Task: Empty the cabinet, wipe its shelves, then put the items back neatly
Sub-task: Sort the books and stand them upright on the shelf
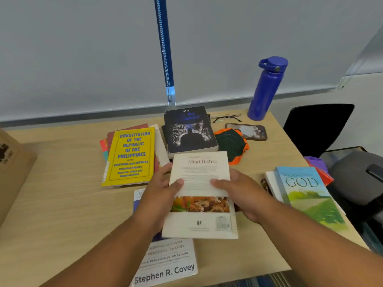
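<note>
Books lie spread on the counter (62, 204); cabinet unseen, stage of task unclear. Left hand (160, 195) and right hand (241, 193) clamp the Meat Dishes cookbook (201, 222).

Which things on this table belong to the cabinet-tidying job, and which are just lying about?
Likely the job: Meat Dishes book held in left hand and right hand; yellow Constitution book; dark book; GOD book; Covey book.

Likely lying about: blue bottle; phone; glasses.
</note>
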`<state>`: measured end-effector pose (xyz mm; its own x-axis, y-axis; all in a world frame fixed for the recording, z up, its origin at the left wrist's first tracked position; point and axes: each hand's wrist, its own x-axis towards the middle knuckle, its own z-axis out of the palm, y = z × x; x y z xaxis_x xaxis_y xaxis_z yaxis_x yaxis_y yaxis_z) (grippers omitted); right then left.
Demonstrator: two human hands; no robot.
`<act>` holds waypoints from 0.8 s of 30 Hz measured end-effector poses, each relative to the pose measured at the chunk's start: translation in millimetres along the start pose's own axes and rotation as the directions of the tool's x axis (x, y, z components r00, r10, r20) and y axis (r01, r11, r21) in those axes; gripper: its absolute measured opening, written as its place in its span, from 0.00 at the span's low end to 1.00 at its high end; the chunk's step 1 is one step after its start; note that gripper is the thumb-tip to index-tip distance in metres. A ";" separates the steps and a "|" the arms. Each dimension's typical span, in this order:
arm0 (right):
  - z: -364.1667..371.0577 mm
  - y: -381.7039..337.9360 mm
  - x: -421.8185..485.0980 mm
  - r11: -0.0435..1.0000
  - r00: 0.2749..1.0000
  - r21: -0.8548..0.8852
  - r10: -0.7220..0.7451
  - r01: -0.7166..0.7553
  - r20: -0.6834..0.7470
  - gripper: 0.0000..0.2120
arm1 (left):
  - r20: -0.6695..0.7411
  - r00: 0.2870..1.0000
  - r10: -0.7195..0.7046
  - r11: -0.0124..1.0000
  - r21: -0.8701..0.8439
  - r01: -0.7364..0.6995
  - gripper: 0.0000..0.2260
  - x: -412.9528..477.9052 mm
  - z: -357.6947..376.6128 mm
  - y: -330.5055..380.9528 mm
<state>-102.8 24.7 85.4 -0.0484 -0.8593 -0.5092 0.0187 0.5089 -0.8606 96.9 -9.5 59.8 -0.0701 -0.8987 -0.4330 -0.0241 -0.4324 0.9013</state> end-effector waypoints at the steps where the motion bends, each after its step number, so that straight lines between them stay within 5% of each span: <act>1: 10.4 4.2 -1.9 0.995 0.998 -0.091 0.044 -0.039 0.049 0.09 | -0.007 1.000 0.015 0.999 0.041 -0.015 0.21 -3.7 -14.5 -5.2; 4: 37.4 18.1 -2.0 0.924 0.980 -0.362 0.168 -0.121 0.103 0.10 | -0.043 0.995 0.087 0.932 0.357 -0.066 0.22 -19.6 -53.5 -23.9; 7: 57.0 24.8 1.8 0.828 0.981 -0.543 0.189 -0.141 0.033 0.15 | -0.010 0.988 0.153 0.714 0.692 -0.104 0.27 -28.2 -78.7 -40.9; 9: 67.0 25.8 3.8 0.804 0.981 -0.574 0.196 -0.155 0.010 0.14 | -0.002 0.989 0.147 0.628 0.773 -0.092 0.27 -25.4 -88.1 -48.9; 15: 77.6 15.6 4.3 0.765 0.983 -0.617 0.144 -0.184 -0.114 0.12 | -0.012 0.995 0.099 0.719 0.692 -0.063 0.35 -10.6 -96.0 -49.8; 17: 80.7 21.8 1.8 0.717 0.974 -0.660 0.188 -0.222 -0.123 0.14 | -0.054 0.997 -0.052 0.830 0.553 0.073 0.40 -7.4 -99.8 -54.4; 19: 87.6 37.0 -2.5 0.702 0.959 -0.664 0.269 -0.258 -0.088 0.16 | -0.004 0.981 -0.192 0.899 0.401 0.177 0.33 -9.2 -100.0 -65.2; 24: 98.8 66.6 -9.8 0.777 0.976 -0.599 0.211 -0.195 -0.043 0.21 | 0.067 0.986 -0.154 0.893 0.437 0.110 0.35 -9.6 -92.3 -85.8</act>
<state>-2.4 62.0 32.2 -0.0866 -0.7292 -0.6788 -0.5743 0.5933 -0.5640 191.7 29.5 -14.2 -0.1324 -0.8141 -0.5655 -0.4649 -0.4529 0.7608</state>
